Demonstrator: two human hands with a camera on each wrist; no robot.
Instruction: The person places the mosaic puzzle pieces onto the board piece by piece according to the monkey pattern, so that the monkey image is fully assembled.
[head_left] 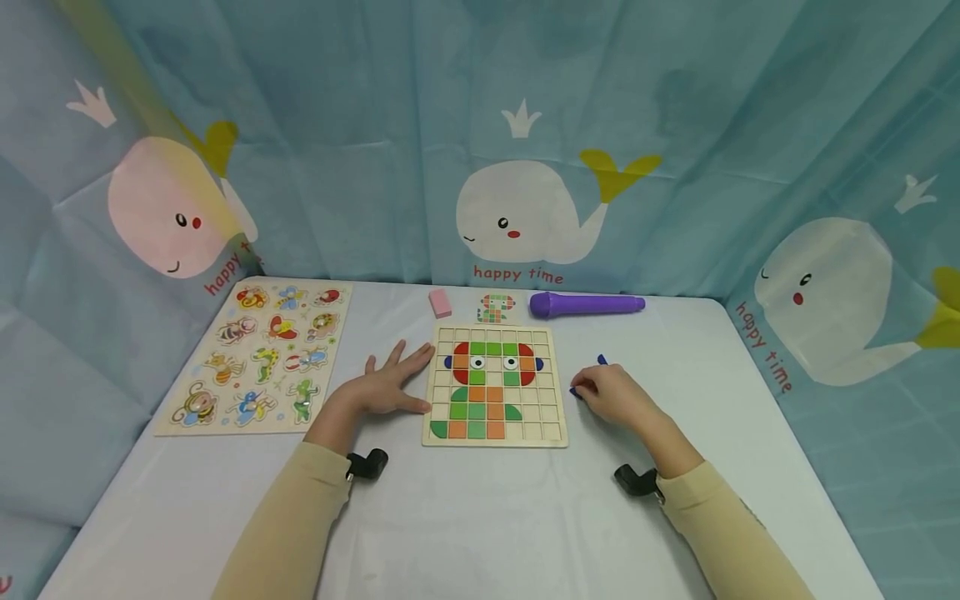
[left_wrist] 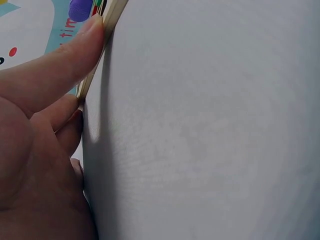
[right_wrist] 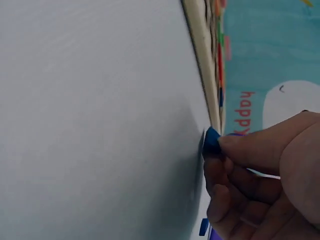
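A wooden grid board point(head_left: 540, 412) lies in the middle of the table, with red, green, orange and blue pieces and two eye pieces set in its squares. My left hand point(head_left: 386, 385) is spread at the board's left edge, thumb and fingertips touching it. In the left wrist view the thumb point(left_wrist: 75, 55) presses on the board's rim. Just right of the board, my right hand point(head_left: 617, 395) pinches a small blue piece point(right_wrist: 212, 141) between thumb and fingers. Another blue piece point(head_left: 602, 360) lies on the table beyond that hand.
Behind the board are a pink block point(head_left: 440, 303), a small pattern card point(head_left: 496, 308) and a purple microphone-shaped stick point(head_left: 588, 305). An insect-picture puzzle board point(head_left: 251, 367) lies at the left. A whale-print curtain point(head_left: 337, 167) stands behind the white table point(head_left: 480, 517).
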